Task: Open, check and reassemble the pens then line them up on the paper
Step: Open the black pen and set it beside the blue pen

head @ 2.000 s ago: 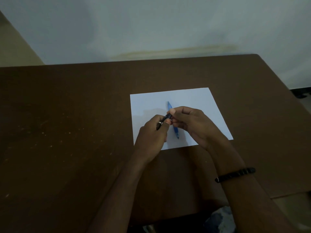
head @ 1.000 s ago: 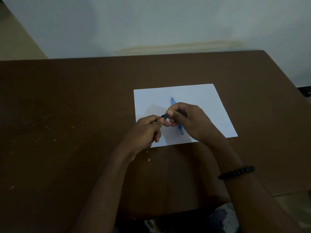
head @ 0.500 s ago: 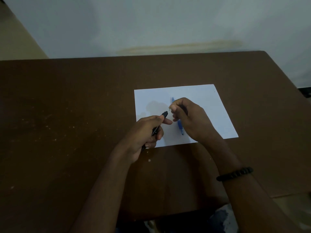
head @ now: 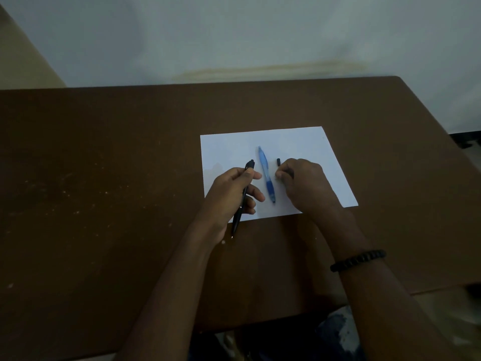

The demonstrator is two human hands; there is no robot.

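A white sheet of paper (head: 309, 147) lies on the brown table (head: 104, 165). A blue pen (head: 266, 175) rests on the middle of the sheet, pointing towards me. My left hand (head: 229, 196) grips a black pen (head: 238, 217) just left of the blue one, its far end poking out above my thumb. My right hand (head: 304, 183) is low over the paper to the right of the blue pen, fingers curled. A small black pen part (head: 278, 162) sticks out beyond its fingertips; the rest of that part is hidden by my fingers.
The table's far edge meets a pale wall, and its right edge runs close to the paper. Pale specks dot the tabletop at the left. A dark bead bracelet (head: 358, 259) sits on my right wrist.
My hands have come apart. The right hand pulled a small black part off the black pen's end and moved right across the blue pen, down to the paper. The left hand kept the pen.
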